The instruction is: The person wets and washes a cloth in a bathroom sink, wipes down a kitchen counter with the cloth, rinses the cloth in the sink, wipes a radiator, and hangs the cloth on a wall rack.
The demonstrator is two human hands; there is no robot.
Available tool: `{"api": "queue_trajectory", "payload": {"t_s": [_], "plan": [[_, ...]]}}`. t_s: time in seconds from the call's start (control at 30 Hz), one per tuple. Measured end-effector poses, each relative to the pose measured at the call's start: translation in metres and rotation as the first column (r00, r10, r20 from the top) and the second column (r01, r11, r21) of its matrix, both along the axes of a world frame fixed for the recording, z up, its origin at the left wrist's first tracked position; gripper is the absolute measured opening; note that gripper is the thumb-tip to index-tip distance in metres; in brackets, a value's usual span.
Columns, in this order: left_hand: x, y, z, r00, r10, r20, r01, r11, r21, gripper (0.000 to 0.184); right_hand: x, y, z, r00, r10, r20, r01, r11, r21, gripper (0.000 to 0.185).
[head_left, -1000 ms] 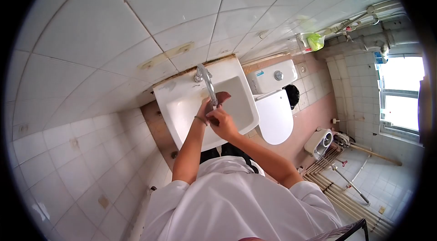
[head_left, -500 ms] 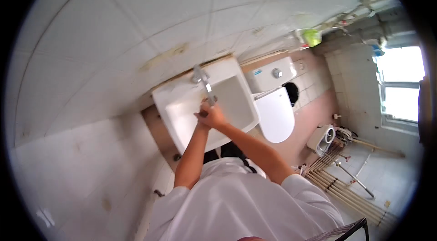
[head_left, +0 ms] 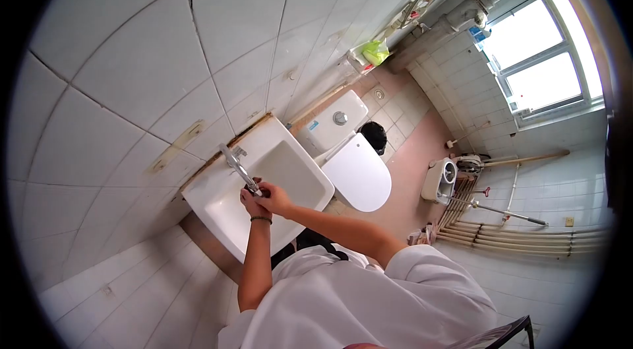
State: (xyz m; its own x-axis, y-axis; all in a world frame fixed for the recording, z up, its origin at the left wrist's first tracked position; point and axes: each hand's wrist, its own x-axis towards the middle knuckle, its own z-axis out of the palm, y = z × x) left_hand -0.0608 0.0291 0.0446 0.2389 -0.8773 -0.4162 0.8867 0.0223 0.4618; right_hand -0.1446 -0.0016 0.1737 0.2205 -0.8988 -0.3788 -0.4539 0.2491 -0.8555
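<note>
The left hand (head_left: 252,204) and the right hand (head_left: 278,200) meet over the white rectangular ceramic sink (head_left: 289,167), right at the outlet of the curved chrome faucet (head_left: 239,167). Between them is a small dark reddish-brown object (head_left: 264,192), mostly covered by the hands; its full shape cannot be made out. The fingers of both hands are bent in and closed around it, the right hand's from the side nearer the toilet. A thin dark bracelet (head_left: 261,219) circles the left wrist.

One second ago a broad, flat reddish end of the object stuck out past the hands toward the middle of the basin; now only a small dark part shows. The bracelet, hard to make out half a second ago, is clear again. The hands have stayed together by the faucet outlet throughout. The view has turned, so the sink and the toilet sit farther left in it and more of the white-framed window (head_left: 537,59) shows.

Just beside the sink stands the white toilet, its smooth rounded lid (head_left: 359,174) down and its tank (head_left: 333,123) bearing a round chrome button (head_left: 340,118). A black bin (head_left: 374,137) is next to the toilet, and a bright green plastic bag (head_left: 376,53) lies near the tiled wall (head_left: 244,26). Well apart, beige pipes (head_left: 514,237) run low along the far wall.
</note>
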Motion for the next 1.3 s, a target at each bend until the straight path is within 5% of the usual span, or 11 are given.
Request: {"api": "queue_trajectory", "payload": {"t_s": [0.1, 0.13, 0.23, 0.27, 0.47, 0.57, 0.8, 0.9, 1.03, 1.2, 1.3], "plan": [[-0.005, -0.008, -0.020, 0.990, 0.129, 0.051, -0.139, 0.934, 0.328, 0.038, -0.013, 0.004, 0.000, 0.993, 0.116, 0.033, -0.112, 0.989, -0.092, 0.036], [0.012, -0.002, -0.081, 0.954, -0.021, -0.298, 0.049, 0.995, 0.088, 0.044, -0.016, 0.006, 0.007, 0.988, 0.141, 0.059, -0.130, 0.978, -0.162, 0.033], [0.027, 0.000, -0.029, 0.783, -0.295, -0.548, 0.303, 0.950, -0.079, 0.055, -0.019, 0.017, 0.022, 0.971, 0.222, 0.086, -0.186, 0.934, -0.304, 0.031], [0.030, -0.002, -0.023, 0.851, -0.249, -0.462, 0.337, 0.934, 0.117, 0.065, -0.019, 0.020, 0.025, 0.966, 0.245, 0.086, -0.203, 0.918, -0.340, 0.031], [0.022, -0.002, 0.027, 0.874, -0.421, -0.242, 0.435, 0.900, 0.005, 0.060, -0.013, 0.016, 0.013, 0.942, 0.331, -0.062, -0.314, 0.795, -0.518, 0.037], [0.013, -0.001, 0.016, 0.911, -0.330, -0.248, 0.363, 0.926, 0.103, 0.059, -0.002, 0.017, 0.013, 0.945, 0.136, -0.297, -0.314, 0.632, -0.708, 0.036], [-0.004, -0.008, -0.022, 0.975, -0.132, -0.177, 0.179, 0.943, 0.280, 0.055, 0.015, -0.013, -0.025, 0.969, 0.079, -0.232, -0.155, 0.931, -0.330, 0.024], [-0.001, -0.013, -0.021, 0.980, -0.132, -0.147, 0.170, 0.945, 0.281, 0.052, 0.018, -0.032, -0.037, 0.988, -0.143, 0.048, 0.140, 0.988, 0.068, 0.023], [0.014, -0.014, -0.001, 0.985, -0.145, -0.094, 0.164, 0.954, 0.250, 0.048, 0.022, -0.025, -0.054, 0.971, -0.185, 0.150, 0.203, 0.972, -0.115, 0.025], [0.029, -0.006, -0.020, 0.967, -0.151, -0.206, 0.182, 0.974, 0.138, 0.047, -0.005, 0.000, -0.013, 0.988, 0.135, 0.078, -0.107, 0.950, -0.294, 0.029], [0.044, -0.007, -0.050, 0.892, -0.416, -0.175, 0.382, 0.903, -0.197, 0.048, -0.007, 0.023, 0.013, 0.972, 0.212, 0.105, -0.170, 0.935, -0.311, 0.032]]}}
